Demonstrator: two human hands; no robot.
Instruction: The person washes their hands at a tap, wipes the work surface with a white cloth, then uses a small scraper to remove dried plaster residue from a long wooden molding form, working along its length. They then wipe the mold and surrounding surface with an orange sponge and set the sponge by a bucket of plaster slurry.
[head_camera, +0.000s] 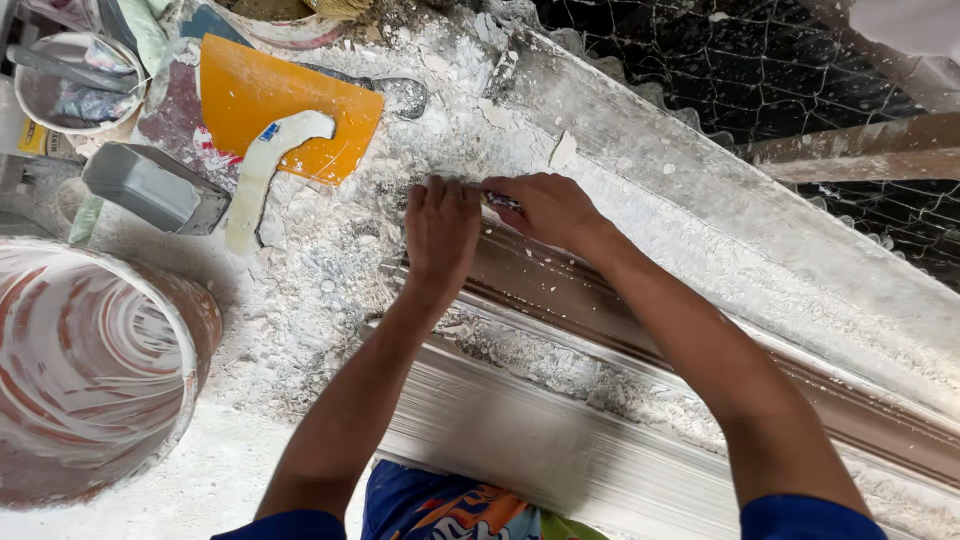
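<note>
Left hand (440, 232) laid flat, fingers together and extended, palm down on the end of the long white-and-brown plaster cornice moulding (560, 400); not closed around anything, just pressing. Right hand (545, 210) just beside it, fingers curled shut on a small dark tool (503, 201), only the tip visible between the two hands; kind of tool not discernible.

Moulding running diagonally along the plaster-dusted desk (300, 330) from near its middle toward the lower right corner; worked end lying near the middle, amid loose white crumbs.

Judged handling: cast plaster, so stiff but brittle; thin profile edges and the end likely to chip. Long piece, probably heavy enough to snap under its own weight if lifted by one end; best supported at two well-spread points under the flat back. Surface powdery, hence a slippery hold.

Toward the far left corner: orange plastic scraper (290, 100) smeared with white plaster, grey rectangular block (155, 187). At the left edge: large plaster-coated bucket (90, 370).
</note>
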